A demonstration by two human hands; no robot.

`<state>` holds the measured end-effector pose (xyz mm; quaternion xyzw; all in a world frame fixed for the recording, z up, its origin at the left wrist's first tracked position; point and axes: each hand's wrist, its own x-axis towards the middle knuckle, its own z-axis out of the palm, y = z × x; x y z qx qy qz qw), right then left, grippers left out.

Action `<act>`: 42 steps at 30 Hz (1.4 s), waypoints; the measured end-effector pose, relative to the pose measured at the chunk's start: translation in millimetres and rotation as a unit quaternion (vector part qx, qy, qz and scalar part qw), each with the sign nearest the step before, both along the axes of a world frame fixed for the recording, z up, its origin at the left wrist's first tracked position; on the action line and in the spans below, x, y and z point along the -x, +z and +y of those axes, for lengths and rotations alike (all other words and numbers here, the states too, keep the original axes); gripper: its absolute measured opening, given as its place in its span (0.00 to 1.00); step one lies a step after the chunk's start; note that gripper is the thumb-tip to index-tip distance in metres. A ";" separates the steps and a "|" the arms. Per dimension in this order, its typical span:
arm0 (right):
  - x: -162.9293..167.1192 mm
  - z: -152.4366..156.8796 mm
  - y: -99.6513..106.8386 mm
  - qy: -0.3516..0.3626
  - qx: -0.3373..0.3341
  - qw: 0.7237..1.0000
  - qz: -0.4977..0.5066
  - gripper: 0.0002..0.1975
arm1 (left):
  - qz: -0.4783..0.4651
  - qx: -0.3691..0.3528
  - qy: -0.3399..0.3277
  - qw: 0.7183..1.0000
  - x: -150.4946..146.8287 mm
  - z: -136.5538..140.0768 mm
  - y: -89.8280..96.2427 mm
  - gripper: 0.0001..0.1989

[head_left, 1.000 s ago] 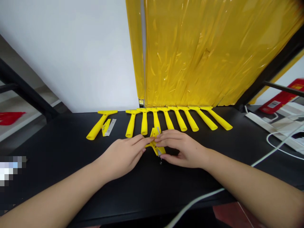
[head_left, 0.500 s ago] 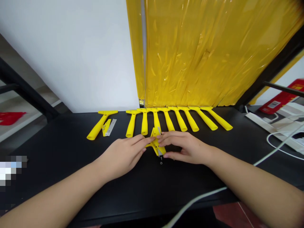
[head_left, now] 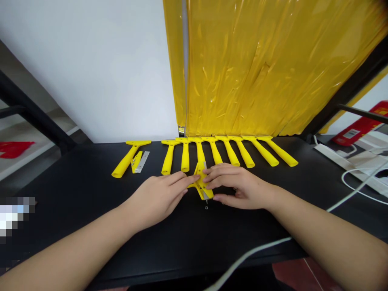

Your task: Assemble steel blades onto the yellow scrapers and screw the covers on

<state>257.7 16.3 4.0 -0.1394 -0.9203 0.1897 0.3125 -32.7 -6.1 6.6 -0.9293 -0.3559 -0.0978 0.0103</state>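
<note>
Between my hands, near the middle of the black table, lies a yellow scraper with a flat yellow plate over its head. Silvery blade shows at the plate's upper and lower ends. My left hand is closed around the scraper's handle, most of which it hides, and its index fingertip presses on the head. My right hand grips the head's right edge, fingertips on the plate and thumb by its lower corner. A small screw lies just below the head. Farther left are another yellow scraper handle, a yellow plate and a loose blade.
Several yellow scraper handles stand in a row along the back of the black table. Behind them hangs yellow plastic sheeting beside a white panel. A white cable crosses the front right, under my right forearm.
My right hand's fingers have shifted slightly on the plate, its thumb a little to the right. The plate sits a bit differently over the head. My left hand has hardly moved.
</note>
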 end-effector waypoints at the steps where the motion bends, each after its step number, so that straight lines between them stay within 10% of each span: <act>1: -0.1 -0.1 -0.2 0.001 0.007 1.000 0.002 0.16 | 0.000 -0.003 -0.003 1.000 -0.2 0.1 0.0 0.22; 31: 9.4 -8.6 -5.2 -0.036 0.019 0.999 0.012 0.12 | 0.000 -0.040 0.000 0.999 -0.4 0.9 -2.1 0.20; 36: 9.6 -7.6 -7.6 -0.131 0.008 0.990 0.057 0.12 | -0.002 -0.059 -0.005 0.998 0.2 1.1 -0.3 0.20; 42: 18.7 -3.6 -16.8 -0.186 0.258 0.932 0.173 0.13 | -0.017 -0.097 -0.045 0.994 -1.2 0.7 1.0 0.21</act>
